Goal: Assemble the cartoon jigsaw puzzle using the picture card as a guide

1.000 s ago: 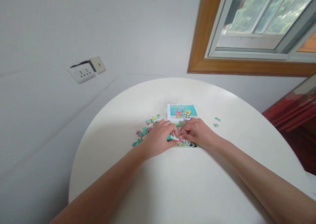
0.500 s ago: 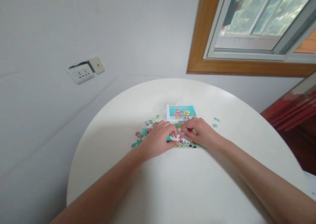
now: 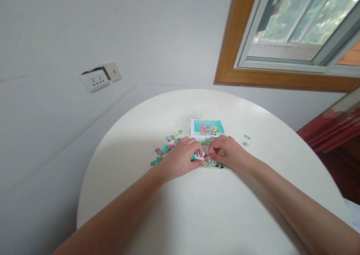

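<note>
A partly assembled jigsaw puzzle point(image 3: 210, 165) lies flat on the table, with pink, yellow and grey bits along its near edge and a green strip at its far edge. My left hand point(image 3: 184, 158) rests over its left side, fingers curved and thumb apart, with a teal part showing beneath. Over the middle, my right hand point(image 3: 229, 152) pinches a small puzzle piece point(image 3: 207, 157), largely hidden by the fingertips, down at the pink pieces. Just beyond stands or lies a reference picture point(image 3: 208, 127) of a pink starfish and a yellow sponge cartoon figure.
Loose puzzle pieces point(image 3: 164, 148) lie in a heap left of my left hand. Two teal pieces point(image 3: 245, 144) sit apart on the right. The round white table point(image 3: 197, 206) meets a wall with a socket point(image 3: 95, 81) and a wood-framed window point(image 3: 253, 76).
My right fingertips have moved down toward the near side and now meet the pink pieces. My left hand stays about where it was. The camera view has shifted slightly.
</note>
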`<action>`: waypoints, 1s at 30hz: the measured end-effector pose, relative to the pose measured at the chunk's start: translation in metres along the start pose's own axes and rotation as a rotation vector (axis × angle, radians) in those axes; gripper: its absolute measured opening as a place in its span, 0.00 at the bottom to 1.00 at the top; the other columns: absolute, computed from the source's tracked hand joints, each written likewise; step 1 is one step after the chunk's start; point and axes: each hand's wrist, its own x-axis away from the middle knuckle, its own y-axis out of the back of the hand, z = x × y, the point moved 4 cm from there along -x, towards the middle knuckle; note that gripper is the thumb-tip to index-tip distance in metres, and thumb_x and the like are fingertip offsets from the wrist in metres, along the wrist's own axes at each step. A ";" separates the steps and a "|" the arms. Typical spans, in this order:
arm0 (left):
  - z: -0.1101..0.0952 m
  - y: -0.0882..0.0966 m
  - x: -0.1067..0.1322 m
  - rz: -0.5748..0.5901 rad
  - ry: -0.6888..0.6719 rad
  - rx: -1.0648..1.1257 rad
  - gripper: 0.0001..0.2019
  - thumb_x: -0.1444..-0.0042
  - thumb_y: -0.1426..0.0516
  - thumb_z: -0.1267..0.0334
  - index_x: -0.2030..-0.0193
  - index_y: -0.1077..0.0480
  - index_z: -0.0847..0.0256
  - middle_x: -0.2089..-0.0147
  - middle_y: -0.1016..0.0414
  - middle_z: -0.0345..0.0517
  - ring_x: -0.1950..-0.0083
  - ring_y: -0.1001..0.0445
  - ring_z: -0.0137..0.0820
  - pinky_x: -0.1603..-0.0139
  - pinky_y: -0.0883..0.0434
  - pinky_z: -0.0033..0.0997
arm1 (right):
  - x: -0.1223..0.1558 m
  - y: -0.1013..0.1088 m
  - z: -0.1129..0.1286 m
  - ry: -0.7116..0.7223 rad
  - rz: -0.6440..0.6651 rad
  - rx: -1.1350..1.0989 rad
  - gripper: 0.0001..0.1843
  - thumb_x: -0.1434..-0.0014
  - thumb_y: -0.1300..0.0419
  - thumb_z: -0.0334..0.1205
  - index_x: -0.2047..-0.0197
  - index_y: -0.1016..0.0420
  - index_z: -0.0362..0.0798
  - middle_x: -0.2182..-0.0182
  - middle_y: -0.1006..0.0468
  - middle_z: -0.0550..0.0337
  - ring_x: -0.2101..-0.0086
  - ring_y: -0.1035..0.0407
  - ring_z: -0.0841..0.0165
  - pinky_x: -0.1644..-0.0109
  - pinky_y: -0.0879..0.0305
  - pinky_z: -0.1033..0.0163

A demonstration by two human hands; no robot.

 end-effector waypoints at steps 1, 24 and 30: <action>0.000 0.000 0.000 0.000 -0.003 0.000 0.07 0.50 0.39 0.67 0.65 0.34 0.58 0.60 0.30 0.42 0.53 0.35 0.35 0.51 0.39 0.34 | 0.000 0.000 0.000 -0.005 -0.001 0.001 0.07 0.45 0.39 0.42 0.70 0.26 0.48 0.75 0.28 0.61 0.68 0.37 0.69 0.62 0.46 0.65; -0.001 0.005 0.003 0.049 -0.053 -0.063 0.07 0.46 0.43 0.63 0.59 0.28 0.56 0.60 0.32 0.45 0.52 0.36 0.37 0.51 0.40 0.35 | 0.020 0.019 0.009 -0.093 0.234 0.094 0.07 0.51 0.35 0.41 0.65 0.21 0.53 0.69 0.23 0.60 0.66 0.31 0.66 0.62 0.40 0.63; 0.004 0.009 0.007 0.110 -0.048 -0.119 0.13 0.52 0.38 0.54 0.61 0.28 0.56 0.60 0.33 0.45 0.53 0.36 0.39 0.51 0.40 0.37 | 0.020 0.017 0.014 -0.126 0.238 0.246 0.06 0.51 0.35 0.39 0.66 0.22 0.53 0.66 0.22 0.58 0.62 0.31 0.62 0.60 0.42 0.60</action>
